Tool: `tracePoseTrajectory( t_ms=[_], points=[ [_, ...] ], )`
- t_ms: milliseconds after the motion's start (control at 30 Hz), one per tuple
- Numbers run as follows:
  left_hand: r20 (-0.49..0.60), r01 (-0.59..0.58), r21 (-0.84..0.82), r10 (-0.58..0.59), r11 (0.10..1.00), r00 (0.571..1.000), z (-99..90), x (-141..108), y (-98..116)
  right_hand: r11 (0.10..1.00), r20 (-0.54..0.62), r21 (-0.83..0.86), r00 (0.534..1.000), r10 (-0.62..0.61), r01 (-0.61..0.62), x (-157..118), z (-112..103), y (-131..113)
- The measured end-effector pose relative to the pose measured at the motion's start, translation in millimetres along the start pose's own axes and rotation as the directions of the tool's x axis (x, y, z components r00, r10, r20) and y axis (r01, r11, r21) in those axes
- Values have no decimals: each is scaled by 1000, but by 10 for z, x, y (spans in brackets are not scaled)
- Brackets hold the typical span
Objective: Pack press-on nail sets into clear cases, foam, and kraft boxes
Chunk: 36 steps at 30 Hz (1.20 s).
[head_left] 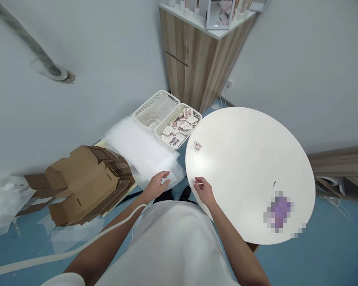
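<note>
Right hand (204, 191) is the nearer one to the small card (197, 146). I read the card as flat on the round white tabletop (247, 159), just inside its left edge, toward the far side. From the right grip it lies almost straight ahead, a touch left, with a stretch of tabletop between; not touching. Backing looks clear or pale, with pinkish patterned pieces on it. Long axis: can't call it at this size.

Right grip: part open, fingers loosely bent, nothing visible in it. It sits at the left edge of the tabletop, near side. Can't tell if it touches the surface.

Left hand (157, 186) is off the tabletop, at the near edge of the white sheets (140, 145). Left grip: open, thumb apart from fingers, no object visible in it. Contact with the sheets: can't tell. From there the card is ahead and right, across the gap between sheets and tabletop.

Card basket (165, 142) is just left of the card, beyond the tabletop edge, loaded with similar cards. Second basket (147, 101) sits beside it, holding clear pieces. Purple patch (280, 210) by the near right edge is pixelated, can't identify.
</note>
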<state>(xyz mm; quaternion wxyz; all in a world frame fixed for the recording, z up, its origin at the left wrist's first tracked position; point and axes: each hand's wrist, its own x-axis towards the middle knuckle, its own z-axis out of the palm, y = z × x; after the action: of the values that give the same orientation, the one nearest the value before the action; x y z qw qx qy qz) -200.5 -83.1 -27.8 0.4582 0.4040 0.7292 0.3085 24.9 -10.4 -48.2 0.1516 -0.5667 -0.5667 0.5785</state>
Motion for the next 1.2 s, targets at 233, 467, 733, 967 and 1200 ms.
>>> tracePoseTrajectory(
  t_ms=[233,467,733,967,1200],
  points=[
    [-59,-178,88,183,980,981,-415,-152,-60,977,186,-127,971,-147,172,-42,203,-191],
    [-72,-296,166,311,941,948,-984,-234,-129,906,230,-268,935,-269,326,137,637,-598],
    [-21,-301,209,312,930,950,-1388,-76,-294,866,289,-348,920,-266,360,190,866,-832],
    [-21,-253,191,262,948,965,-1656,341,-273,926,308,-279,937,-166,255,609,916,-1122],
    [-67,-176,313,206,933,976,-1969,1025,-98,966,189,258,981,-40,-10,1531,1317,-1599]
  ],
)
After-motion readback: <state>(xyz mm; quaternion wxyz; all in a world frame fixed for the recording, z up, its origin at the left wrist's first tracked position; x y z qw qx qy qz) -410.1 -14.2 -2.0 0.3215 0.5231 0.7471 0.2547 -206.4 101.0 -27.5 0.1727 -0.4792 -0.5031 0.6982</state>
